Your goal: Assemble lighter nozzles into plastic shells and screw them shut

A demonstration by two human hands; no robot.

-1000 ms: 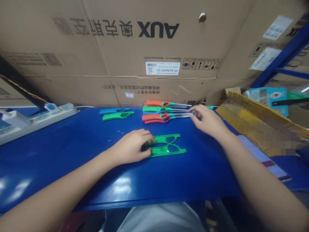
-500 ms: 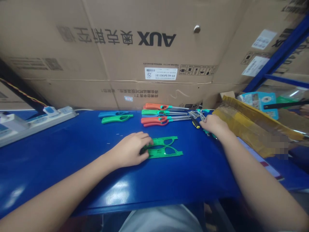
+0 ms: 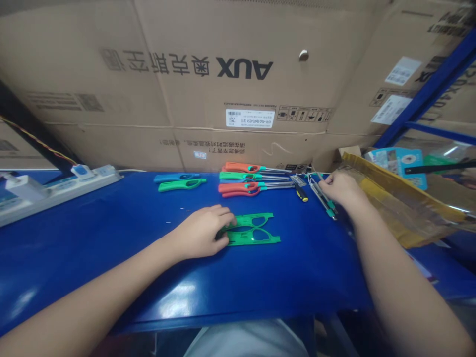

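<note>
Two green lighter handle halves (image 3: 254, 236) lie side by side on the blue table, their inner faces up. My left hand (image 3: 208, 230) is closed over their left ends, fingers on one half and thumb by the other. At the right, my right hand (image 3: 344, 189) pinches the end of a thin metal lighter tube (image 3: 318, 175). Just below those fingertips, several metal lighter tubes with green ends (image 3: 324, 199) rest on the table. Left of them is a yellow-and-black screwdriver (image 3: 302, 194). Assembled lighters (image 3: 241, 188), orange and green, lie in a stack behind the halves.
A blue and a green handle (image 3: 182, 185) lie at the back left. A white power strip (image 3: 74, 186) runs along the left. Cardboard (image 3: 201, 99) walls off the back. At the right stand a tape-covered box (image 3: 394, 208) and a blue frame (image 3: 427, 84).
My right hand has shifted slightly right and up off the bundle of metal tubes, which now shows more. The left hand stays on the green halves. The view has tilted slightly.
</note>
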